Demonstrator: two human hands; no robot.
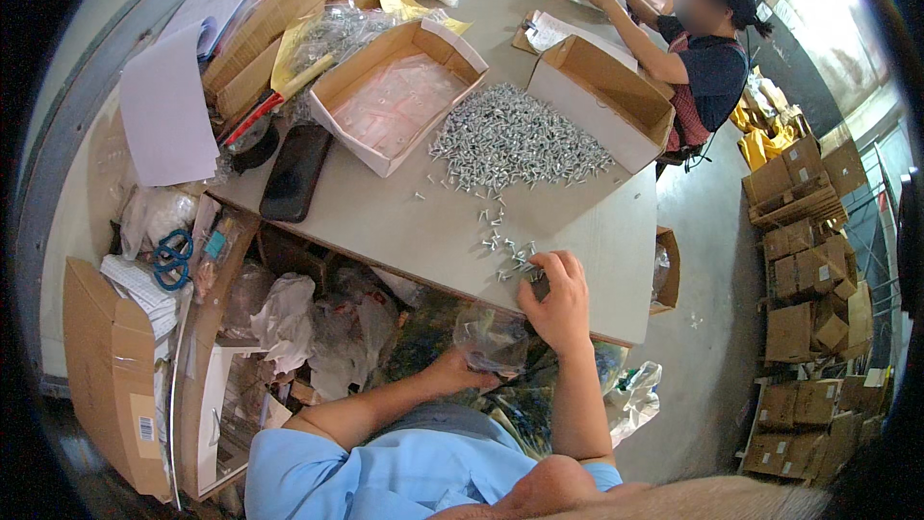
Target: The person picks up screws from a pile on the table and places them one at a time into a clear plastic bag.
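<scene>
My left hand [460, 372] is below the table's front edge, its fingers closed on a clear plastic bag [491, 339]. The bag's mouth lies close under the edge. On the tabletop, my right hand [558, 300] curves beside a few loose silver screws [510, 255], its thumb and fingertips apart and the nearest screws at the fingertips. Whether any screw sits under the palm is hidden. A thin trail of screws leads back to a large heap of screws [520, 135] in the middle of the table.
Left of the heap stands a carton [385, 166] holding flat clear bags; an open carton [616, 120] is on its right. A black phone [296, 173] lies at the left edge. Across the table sits a co-worker [707, 67]. Stacked boxes [799, 260] line the right side.
</scene>
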